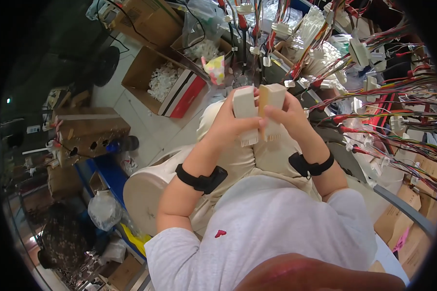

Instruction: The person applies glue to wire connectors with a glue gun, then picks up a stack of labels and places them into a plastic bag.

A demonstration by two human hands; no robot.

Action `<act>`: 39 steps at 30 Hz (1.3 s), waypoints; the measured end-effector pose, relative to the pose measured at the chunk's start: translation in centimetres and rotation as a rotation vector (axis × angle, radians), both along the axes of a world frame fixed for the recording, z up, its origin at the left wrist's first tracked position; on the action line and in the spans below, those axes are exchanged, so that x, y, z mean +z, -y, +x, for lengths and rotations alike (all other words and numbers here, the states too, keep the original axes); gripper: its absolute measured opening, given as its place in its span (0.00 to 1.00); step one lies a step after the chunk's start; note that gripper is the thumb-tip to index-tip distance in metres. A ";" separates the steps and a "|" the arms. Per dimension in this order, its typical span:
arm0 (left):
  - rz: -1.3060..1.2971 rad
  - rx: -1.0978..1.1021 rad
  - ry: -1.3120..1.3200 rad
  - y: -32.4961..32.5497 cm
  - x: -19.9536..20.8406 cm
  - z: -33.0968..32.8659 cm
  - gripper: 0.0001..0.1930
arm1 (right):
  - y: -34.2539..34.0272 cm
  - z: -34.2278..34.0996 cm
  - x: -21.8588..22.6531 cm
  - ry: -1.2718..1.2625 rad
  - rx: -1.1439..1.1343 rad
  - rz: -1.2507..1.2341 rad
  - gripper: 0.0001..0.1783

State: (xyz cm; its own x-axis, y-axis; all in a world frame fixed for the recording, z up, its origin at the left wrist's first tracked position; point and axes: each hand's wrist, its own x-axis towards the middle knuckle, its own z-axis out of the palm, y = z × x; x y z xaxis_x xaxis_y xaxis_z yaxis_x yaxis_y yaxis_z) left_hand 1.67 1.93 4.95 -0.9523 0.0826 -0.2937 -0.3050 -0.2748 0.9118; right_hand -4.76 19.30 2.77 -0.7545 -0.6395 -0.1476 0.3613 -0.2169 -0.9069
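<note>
Above my lap, my left hand (224,121) is closed around a white block (244,103) with fine ribs, its thumb laid across the front. My right hand (292,116) grips a second block (275,99), similar in size, with a yellowish inner side. Both blocks look like stacks of thin flat pieces and end in comb-like teeth at the bottom. They stand upright side by side, with a narrow gap at the top. Fingers behind the blocks are mostly hidden.
Bundles of coloured wires (374,99) with white connectors hang at the right and far side. An open carton (143,72) of small white parts stands at far left, near a brown box (90,133). A white round stool (148,194) is by my left arm.
</note>
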 end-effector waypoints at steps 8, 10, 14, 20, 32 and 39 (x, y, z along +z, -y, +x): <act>-0.136 0.230 0.306 -2.3 -3.4 4.0 0.40 | -3.3 1.4 -3.4 0.083 -0.112 0.112 0.35; -0.275 0.134 0.276 -3.8 -4.8 6.3 0.41 | -3.6 1.5 -3.5 0.053 -0.091 0.146 0.36; -0.313 0.012 0.268 -5.7 -9.2 9.0 0.44 | -3.8 1.5 -2.8 0.067 -0.072 0.174 0.38; -0.307 -0.028 0.232 -6.4 -10.8 10.9 0.41 | -3.3 3.2 -3.1 0.083 -0.044 0.228 0.32; 0.181 0.068 0.260 -3.7 -8.1 8.4 0.36 | -3.4 7.0 -3.8 0.014 0.144 0.488 0.31; 0.050 -0.030 0.257 -4.2 -7.7 9.0 0.37 | -4.3 8.4 -5.1 -0.249 0.091 0.603 0.36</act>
